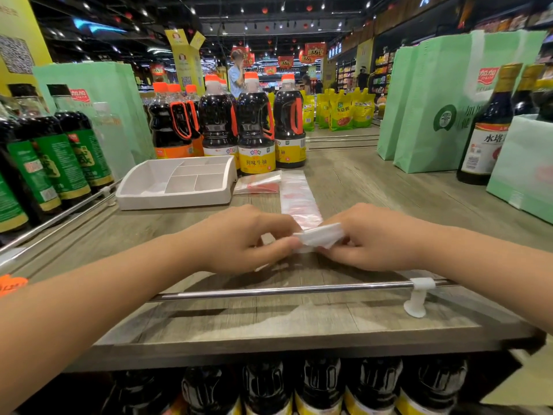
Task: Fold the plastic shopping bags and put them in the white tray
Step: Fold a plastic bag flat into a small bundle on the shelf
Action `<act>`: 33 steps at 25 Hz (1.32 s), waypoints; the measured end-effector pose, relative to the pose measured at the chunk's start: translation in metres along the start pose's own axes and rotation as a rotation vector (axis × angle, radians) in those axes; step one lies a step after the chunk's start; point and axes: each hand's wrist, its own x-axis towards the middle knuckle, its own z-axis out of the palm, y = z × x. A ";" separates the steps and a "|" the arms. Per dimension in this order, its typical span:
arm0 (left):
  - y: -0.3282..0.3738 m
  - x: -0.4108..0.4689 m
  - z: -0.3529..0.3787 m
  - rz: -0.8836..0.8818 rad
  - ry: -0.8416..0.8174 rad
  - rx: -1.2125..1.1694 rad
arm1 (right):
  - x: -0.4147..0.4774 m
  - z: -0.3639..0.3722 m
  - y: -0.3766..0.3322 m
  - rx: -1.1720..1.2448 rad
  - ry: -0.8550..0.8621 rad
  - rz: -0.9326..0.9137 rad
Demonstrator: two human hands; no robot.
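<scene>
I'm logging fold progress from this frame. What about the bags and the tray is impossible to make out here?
Head view only.
Long plastic bag: its near end is covered by the left hand and right hand, so the fold count is hidden.
Folded bag beside the white tray: red print too blurred to read.
White tray: its near wall hides the front of its floor.

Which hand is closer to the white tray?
Left. The left hand is just in front of the white tray, slightly right of it; the right hand is farther right, past the plastic bag both pinch.
</scene>
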 end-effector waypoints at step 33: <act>-0.020 -0.002 0.011 -0.228 -0.125 0.013 | 0.015 0.017 0.014 0.083 0.131 0.250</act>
